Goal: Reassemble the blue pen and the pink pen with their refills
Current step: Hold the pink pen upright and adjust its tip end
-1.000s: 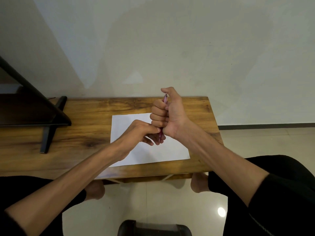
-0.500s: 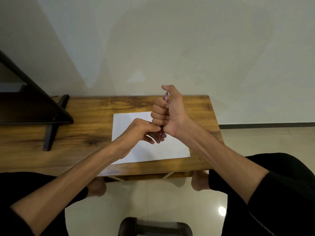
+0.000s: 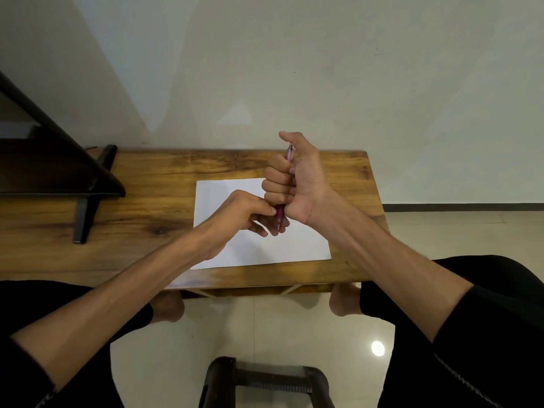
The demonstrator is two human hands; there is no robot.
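Note:
My right hand (image 3: 294, 184) grips the pink pen (image 3: 289, 156) upright in a fist above the table, thumb raised beside the pen's top end. The pen's lower end (image 3: 279, 217) sticks out under the fist. My left hand (image 3: 241, 213) pinches that lower end with thumb and fingertips, just above the white sheet of paper (image 3: 223, 195). Most of the pen's barrel is hidden inside the fist. The blue pen is not visible in this view.
A wooden table (image 3: 147, 184) carries the paper. At the left stands a dark shelf or monitor base (image 3: 88, 184) on a black foot. My knees flank the table's near edge, and a dark stool (image 3: 265, 381) is on the tiled floor below.
Both hands stay together on the pink pen. The left fingers have shifted slightly at its lower end. The view has drifted a little.

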